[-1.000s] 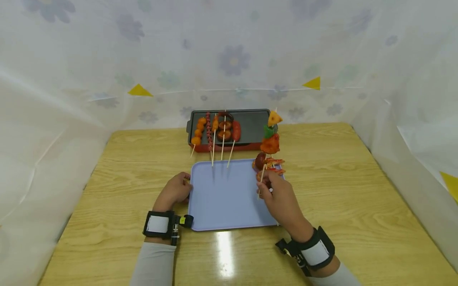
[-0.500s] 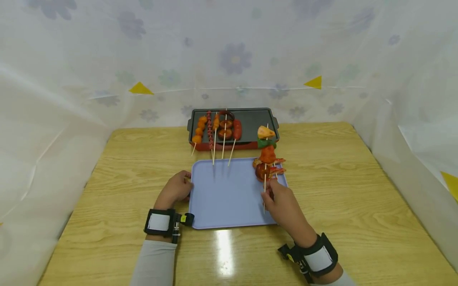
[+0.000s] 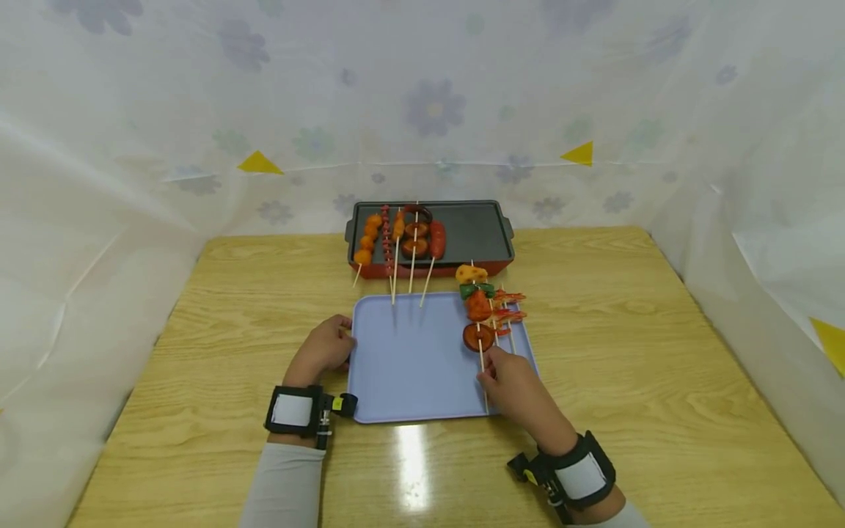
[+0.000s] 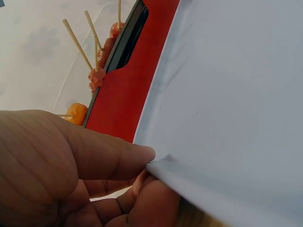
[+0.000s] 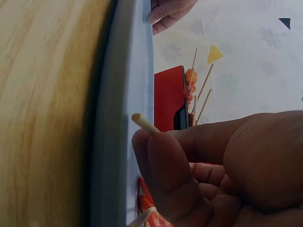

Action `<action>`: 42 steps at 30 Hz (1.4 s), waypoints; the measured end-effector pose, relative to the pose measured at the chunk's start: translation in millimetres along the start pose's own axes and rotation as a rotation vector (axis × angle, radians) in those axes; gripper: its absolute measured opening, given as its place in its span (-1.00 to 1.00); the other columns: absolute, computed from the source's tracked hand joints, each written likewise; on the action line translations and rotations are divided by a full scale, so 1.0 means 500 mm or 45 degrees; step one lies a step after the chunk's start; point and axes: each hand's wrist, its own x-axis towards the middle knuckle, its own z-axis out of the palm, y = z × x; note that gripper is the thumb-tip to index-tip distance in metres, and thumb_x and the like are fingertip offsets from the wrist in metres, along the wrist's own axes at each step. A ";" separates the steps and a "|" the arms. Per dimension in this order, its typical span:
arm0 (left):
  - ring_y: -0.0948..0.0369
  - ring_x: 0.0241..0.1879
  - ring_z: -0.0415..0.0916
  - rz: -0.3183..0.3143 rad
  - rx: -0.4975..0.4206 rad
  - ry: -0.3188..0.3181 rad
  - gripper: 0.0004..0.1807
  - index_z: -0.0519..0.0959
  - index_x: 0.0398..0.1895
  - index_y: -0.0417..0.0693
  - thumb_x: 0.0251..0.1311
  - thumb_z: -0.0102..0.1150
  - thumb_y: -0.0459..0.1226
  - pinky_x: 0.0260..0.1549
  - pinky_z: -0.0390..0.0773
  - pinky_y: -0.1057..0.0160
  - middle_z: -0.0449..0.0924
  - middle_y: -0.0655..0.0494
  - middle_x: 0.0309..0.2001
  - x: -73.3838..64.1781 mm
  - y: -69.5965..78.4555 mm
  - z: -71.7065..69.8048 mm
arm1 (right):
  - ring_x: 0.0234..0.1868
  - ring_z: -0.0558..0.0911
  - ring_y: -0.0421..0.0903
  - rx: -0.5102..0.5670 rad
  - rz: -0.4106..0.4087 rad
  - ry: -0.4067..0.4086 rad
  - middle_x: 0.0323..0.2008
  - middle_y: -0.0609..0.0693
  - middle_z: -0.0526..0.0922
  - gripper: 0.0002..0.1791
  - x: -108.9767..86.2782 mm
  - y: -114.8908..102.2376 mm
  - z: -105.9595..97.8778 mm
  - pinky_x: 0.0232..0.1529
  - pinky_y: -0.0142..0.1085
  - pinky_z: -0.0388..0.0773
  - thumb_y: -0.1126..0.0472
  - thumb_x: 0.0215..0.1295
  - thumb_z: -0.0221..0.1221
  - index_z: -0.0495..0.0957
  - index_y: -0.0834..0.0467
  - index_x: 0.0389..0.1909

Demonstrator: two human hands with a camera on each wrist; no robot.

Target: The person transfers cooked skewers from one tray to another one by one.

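Note:
In the head view, my left hand (image 3: 322, 347) pinches the left rim of a lavender tray (image 3: 409, 374). The left wrist view shows the thumb on top of that rim and curled fingers beneath. My right hand (image 3: 521, 392) pinches the bare stick of a mixed skewer (image 3: 478, 306), which carries a yellow piece, green pepper, an orange-red chunk and a brown mushroom slice. This skewer is over the tray's right part, its head reaching past the far rim. Shrimp skewers (image 3: 508, 316) lie just right of it on the tray. The stick's end (image 5: 144, 123) protrudes from my fingertips in the right wrist view.
Behind the tray stands a black-topped red grill (image 3: 472, 227). Several skewers fill its left half: orange balls (image 3: 367, 242), mushroom slices (image 3: 415, 248) and a red sausage (image 3: 437, 240) among them, sticks pointing over the front edge. A white flowered curtain (image 3: 422, 110) surrounds the wooden table (image 3: 627, 352).
My right hand has brought the mixed skewer down and toward me, from raised beside the grill to low over the tray, left of the shrimp. My left hand has stayed on the rim.

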 end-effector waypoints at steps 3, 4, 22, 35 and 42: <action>0.12 -0.51 0.48 0.004 -0.006 0.000 -0.60 0.31 0.15 -0.20 0.24 -0.04 -0.33 -0.57 0.52 0.25 0.44 -0.09 -0.32 0.000 0.001 0.001 | -0.68 0.35 -0.20 -0.006 0.017 -0.025 -0.69 -0.08 0.38 -0.85 0.000 0.002 0.003 -0.68 -0.34 0.27 0.32 0.15 0.21 0.39 0.15 -0.46; 0.12 -0.51 0.48 0.012 -0.008 -0.001 -0.60 0.31 0.15 -0.21 0.24 -0.05 -0.33 -0.57 0.52 0.25 0.44 -0.10 -0.33 -0.001 0.001 0.001 | -0.69 0.35 -0.20 -0.004 0.024 -0.030 -0.69 -0.08 0.38 -0.85 0.000 0.003 0.004 -0.68 -0.34 0.27 0.31 0.16 0.21 0.39 0.15 -0.46; 0.11 -0.52 0.48 0.010 -0.022 0.012 -0.60 0.32 0.14 -0.19 0.22 -0.04 -0.33 -0.57 0.51 0.25 0.44 -0.10 -0.31 -0.001 -0.001 -0.001 | -0.70 0.33 -0.17 -0.011 0.069 -0.115 -0.73 -0.07 0.35 -0.83 0.008 0.007 0.005 -0.68 -0.33 0.22 0.33 0.14 0.19 0.39 0.15 -0.54; 0.11 -0.48 0.47 -0.030 -0.046 -0.004 -0.59 0.30 0.16 -0.19 0.24 -0.05 -0.33 -0.55 0.52 0.24 0.44 -0.10 -0.31 -0.001 -0.001 0.003 | -0.71 0.34 -0.17 -0.064 0.081 -0.121 -0.73 -0.07 0.37 -0.86 0.007 0.006 0.004 -0.68 -0.32 0.23 0.33 0.11 0.18 0.42 0.17 -0.54; 0.12 -0.50 0.47 -0.010 -0.039 0.003 -0.59 0.30 0.16 -0.20 0.23 -0.04 -0.33 -0.57 0.52 0.25 0.44 -0.10 -0.32 0.001 -0.002 0.004 | -0.72 0.37 -0.18 -0.059 0.117 -0.122 -0.72 -0.07 0.42 -0.90 0.002 -0.001 -0.006 -0.71 -0.32 0.27 0.27 0.13 0.21 0.48 0.18 -0.49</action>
